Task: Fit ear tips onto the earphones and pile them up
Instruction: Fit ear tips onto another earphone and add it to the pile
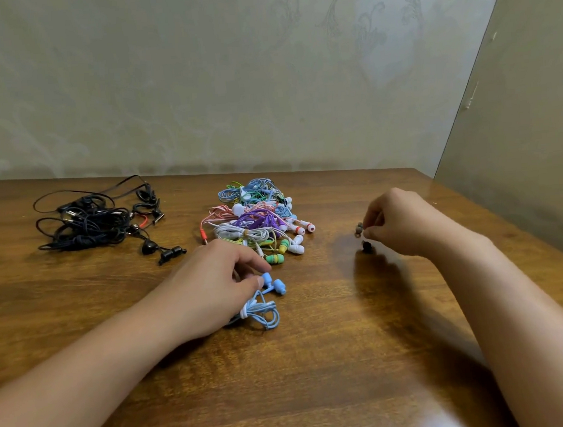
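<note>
A light blue pair of earphones [263, 304] lies coiled on the wooden table [318, 362] in front of me. My left hand [211, 283] rests over it, thumb and fingers pinching one of its blue earbuds [266, 278]. A second blue bud [279, 286] lies beside it. To the right, my right hand [402, 224] pinches a small dark ear tip at its fingertips. A few dark ear tips [363, 237] lie on the table just under that hand.
A heap of coloured earphones [260, 221] sits mid-table behind my left hand. A tangle of black earphones [95, 221] lies at the far left. A wall runs along the table's back edge, and a panel stands at the right.
</note>
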